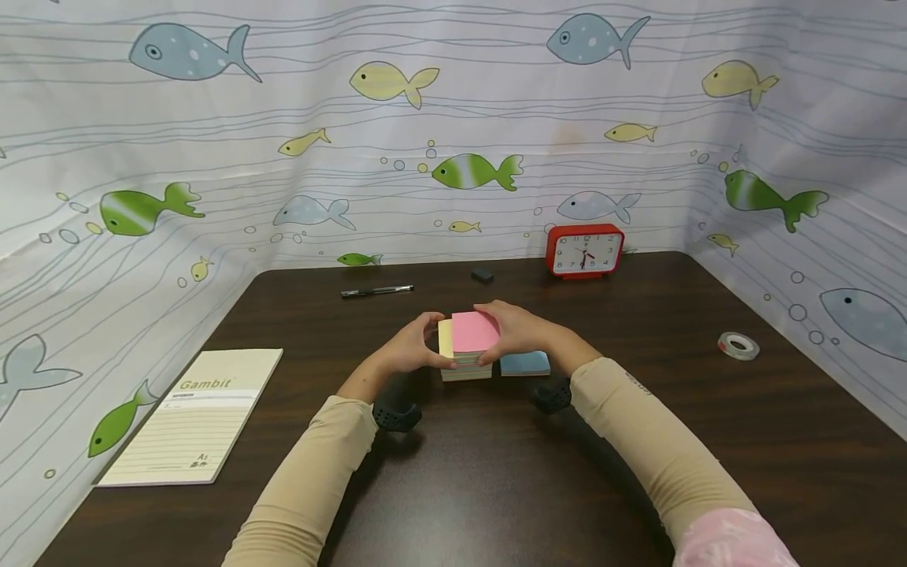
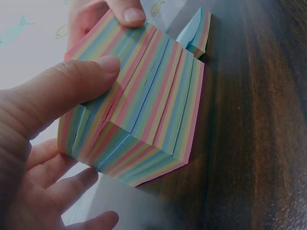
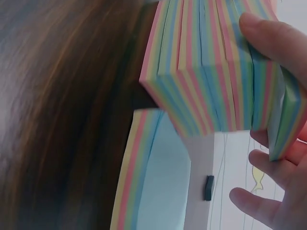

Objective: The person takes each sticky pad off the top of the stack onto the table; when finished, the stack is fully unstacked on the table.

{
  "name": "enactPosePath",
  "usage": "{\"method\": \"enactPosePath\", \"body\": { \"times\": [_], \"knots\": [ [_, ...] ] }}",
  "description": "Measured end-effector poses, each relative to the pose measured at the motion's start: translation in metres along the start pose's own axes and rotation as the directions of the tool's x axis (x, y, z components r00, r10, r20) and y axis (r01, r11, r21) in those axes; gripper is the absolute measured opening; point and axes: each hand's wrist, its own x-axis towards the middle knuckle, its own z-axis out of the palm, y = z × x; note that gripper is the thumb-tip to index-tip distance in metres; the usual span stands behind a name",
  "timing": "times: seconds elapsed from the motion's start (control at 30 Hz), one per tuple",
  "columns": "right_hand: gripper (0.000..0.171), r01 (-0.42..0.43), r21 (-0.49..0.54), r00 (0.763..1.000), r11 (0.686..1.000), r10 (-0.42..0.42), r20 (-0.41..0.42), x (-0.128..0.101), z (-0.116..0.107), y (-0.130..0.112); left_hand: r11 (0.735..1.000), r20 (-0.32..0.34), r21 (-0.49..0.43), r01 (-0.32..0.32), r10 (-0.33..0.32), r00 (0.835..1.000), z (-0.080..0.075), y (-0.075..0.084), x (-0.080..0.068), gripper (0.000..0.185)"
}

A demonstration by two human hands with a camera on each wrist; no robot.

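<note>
A stack of sticky note pads (image 1: 466,368) stands on the dark table between the two hands, its sides striped pink, yellow, green and blue. The pink-topped pad (image 1: 475,331) on top sits shifted to the right, baring a yellow strip of the layer below. My left hand (image 1: 413,346) holds the stack's upper left part, thumb (image 2: 91,76) across the front and fingers round the side. From the right, my right hand (image 1: 523,327) grips the top pad, with its thumb (image 3: 273,40) at the front. A blue-topped pad (image 1: 525,363) lies just right of the stack.
A Gambit notebook (image 1: 194,409) lies at the left. Toward the back are a pen (image 1: 377,291), a small black block (image 1: 483,276) and a red clock (image 1: 585,250). A tape roll (image 1: 738,346) lies at the right. Fish-patterned curtain encloses the table's back and sides.
</note>
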Motion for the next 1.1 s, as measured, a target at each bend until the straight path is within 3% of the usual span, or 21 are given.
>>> {"method": "enactPosePath", "body": {
  "times": [0.7,1.1],
  "knots": [
    [0.089,-0.077,-0.011,0.994,0.997,0.076,-0.075,-0.046,-0.024,0.044,1.000,0.008,0.001,-0.007,0.007,1.000,0.001,0.002,-0.001,0.088],
    [0.088,-0.126,0.003,0.991,0.992,0.126,-0.055,-0.073,-0.036,0.068,1.000,0.013,0.005,-0.024,0.024,1.000,-0.001,0.000,-0.003,0.086]
  ]
}}
